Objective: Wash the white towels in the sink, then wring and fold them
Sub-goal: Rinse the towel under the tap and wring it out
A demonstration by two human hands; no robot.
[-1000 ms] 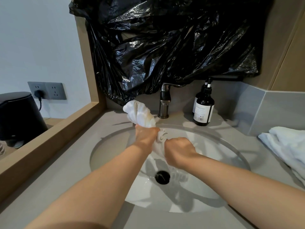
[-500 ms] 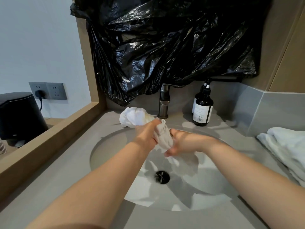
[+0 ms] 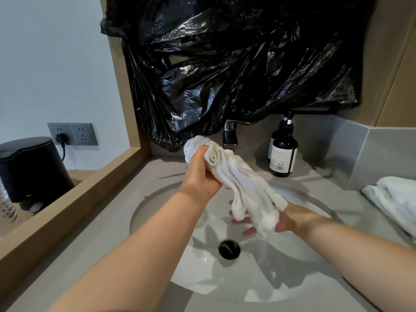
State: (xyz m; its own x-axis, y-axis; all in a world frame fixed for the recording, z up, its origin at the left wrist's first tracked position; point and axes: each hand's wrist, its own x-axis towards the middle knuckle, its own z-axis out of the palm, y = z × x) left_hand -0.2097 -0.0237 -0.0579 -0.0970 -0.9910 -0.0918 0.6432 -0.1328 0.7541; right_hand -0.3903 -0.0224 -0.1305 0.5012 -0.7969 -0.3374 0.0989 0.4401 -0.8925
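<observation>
Slanting down-right, the towel (image 3: 238, 183) runs — left hand (image 3: 200, 174) to right hand (image 3: 281, 221).

The bottle (image 3: 285, 145) bears a pale label (image 3: 281, 160) whose lines of print and small marks at the lower edge are too small to read, and tiny dark letters on the sink (image 3: 155, 199) rim, partly covered by the towel (image 3: 244, 179), are equally illegible.

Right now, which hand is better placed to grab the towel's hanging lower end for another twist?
Right. The right hand lies open under the towel, whose lower end drapes across it; the left hand already grips the upper end.
</observation>
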